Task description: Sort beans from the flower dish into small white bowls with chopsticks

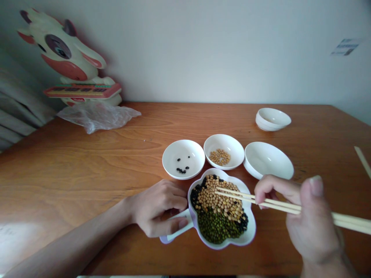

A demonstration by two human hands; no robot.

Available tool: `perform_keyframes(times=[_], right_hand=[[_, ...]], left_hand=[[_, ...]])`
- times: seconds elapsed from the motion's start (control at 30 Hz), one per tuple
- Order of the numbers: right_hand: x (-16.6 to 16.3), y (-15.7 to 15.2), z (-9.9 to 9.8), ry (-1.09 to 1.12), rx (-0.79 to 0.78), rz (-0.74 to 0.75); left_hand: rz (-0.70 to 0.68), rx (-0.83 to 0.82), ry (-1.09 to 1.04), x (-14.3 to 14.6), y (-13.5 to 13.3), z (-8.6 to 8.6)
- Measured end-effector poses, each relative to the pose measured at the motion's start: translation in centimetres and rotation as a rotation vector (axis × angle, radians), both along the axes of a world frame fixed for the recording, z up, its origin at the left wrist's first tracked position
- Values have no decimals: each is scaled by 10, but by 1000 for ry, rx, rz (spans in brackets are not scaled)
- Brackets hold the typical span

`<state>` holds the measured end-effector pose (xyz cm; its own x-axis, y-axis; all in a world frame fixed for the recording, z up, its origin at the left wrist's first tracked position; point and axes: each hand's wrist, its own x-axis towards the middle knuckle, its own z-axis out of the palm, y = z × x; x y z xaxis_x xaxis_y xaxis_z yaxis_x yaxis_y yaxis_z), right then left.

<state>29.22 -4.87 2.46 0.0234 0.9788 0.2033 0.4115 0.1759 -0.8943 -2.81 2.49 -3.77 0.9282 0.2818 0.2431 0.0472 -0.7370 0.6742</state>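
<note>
My left hand (162, 208) is closed round the handle of a flower-shaped bowl (249, 231) with a pale purple rim. In it lie soybeans (207, 197), green mung beans (217, 227) and black beans (242, 223). My right hand (310, 216) grips a pair of wooden chopsticks (278, 204), their tips close together over the soybeans. Whether a bean sits between the tips, I cannot tell. Just beyond stand three white bowls: the left bowl (168, 156) holds several black beans, the middle bowl (237, 152) has soybeans, and the right bowl (268, 158) shows no beans.
Farther back on the wooden table (116, 162) are stacked white bowls (271, 119). A cow-shaped toy keyboard (84, 90) leans at the back left, with a clear plastic bag (101, 117) before it. Another wooden stick (362, 159) lies at the right edge.
</note>
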Motion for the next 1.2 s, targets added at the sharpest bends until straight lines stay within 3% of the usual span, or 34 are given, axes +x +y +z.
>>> perform_keyframes(times=[0.17,0.6,0.83,1.03,1.2], right_hand=[[0,-3,-5,-5,-72,21],[10,0,-7,8,8,29],[2,-3,-2,49,-49,28],[-1,-1,-10,75,-91,124],[-5,0,-12,85,-119,107]], left_hand=[[6,-6,-5,0,-1,0],[9,-1,-1,-2,-1,-1],[8,-5,10,-1,-1,1],[12,0,8,-1,-1,2],[13,1,2,-1,0,2]])
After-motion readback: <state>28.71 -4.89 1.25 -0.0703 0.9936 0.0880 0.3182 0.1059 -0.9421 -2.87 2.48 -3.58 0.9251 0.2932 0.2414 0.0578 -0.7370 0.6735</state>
